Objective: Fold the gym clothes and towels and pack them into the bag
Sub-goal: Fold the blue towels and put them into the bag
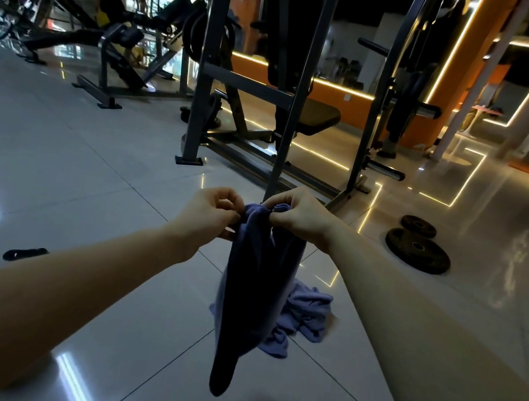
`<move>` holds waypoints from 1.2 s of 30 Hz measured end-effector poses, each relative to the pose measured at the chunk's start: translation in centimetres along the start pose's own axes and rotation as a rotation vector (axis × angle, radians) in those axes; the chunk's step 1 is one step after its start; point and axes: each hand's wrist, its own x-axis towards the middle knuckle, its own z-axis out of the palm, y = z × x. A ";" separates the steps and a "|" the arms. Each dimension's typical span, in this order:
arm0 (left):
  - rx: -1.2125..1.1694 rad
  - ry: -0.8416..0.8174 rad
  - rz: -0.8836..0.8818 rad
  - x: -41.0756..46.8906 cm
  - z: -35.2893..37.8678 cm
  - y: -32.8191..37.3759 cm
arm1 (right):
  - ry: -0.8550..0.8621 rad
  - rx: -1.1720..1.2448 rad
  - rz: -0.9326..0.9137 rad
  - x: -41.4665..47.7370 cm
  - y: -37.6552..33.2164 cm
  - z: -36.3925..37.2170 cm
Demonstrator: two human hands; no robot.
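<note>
a small flat black object (25, 254) lies on the glossy pale tiled floor (70, 169) at far left. the person's left hand (210, 214) pinches the top edge of a dark blue-purple soft cloth towel (254, 289), which hangs in mid-air in a long limp fold narrowing to a point. the right hand (300, 218) pinches the same top edge just beside it. behind, a crumpled lighter purple cloth (305, 314) lies on the floor. two round black weight plates (417, 247) lie at right.

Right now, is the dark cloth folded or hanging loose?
Hanging loose: the dark cloth dangles, pinched by left hand and right hand.
</note>
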 end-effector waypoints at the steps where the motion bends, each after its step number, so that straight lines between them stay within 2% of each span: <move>1: 0.037 -0.006 0.030 -0.1 0.1 0.1 | 0.005 -0.001 0.005 0.0 0.0 0.0; 10: 0.252 -0.011 0.191 -0.8 0.8 0.8 | 0.018 0.034 0.030 -0.3 -0.1 0.0; 15: 0.308 -0.029 0.184 -0.8 1.2 0.9 | 0.021 0.013 0.042 -0.3 -0.5 0.1; 19: 0.433 0.053 0.216 -0.4 1.2 0.1 | 0.017 0.003 0.058 -0.3 -0.2 -0.2; 24: 0.462 0.158 0.331 -0.1 0.6 -0.2 | 0.025 0.017 0.065 -0.3 0.0 0.0; 29: 0.406 0.151 0.279 -0.3 0.7 0.2 | 0.023 0.022 0.067 -0.4 0.0 0.0; 36: 0.359 0.246 0.167 0.3 0.2 0.4 | 0.053 0.044 0.099 -0.4 0.2 0.1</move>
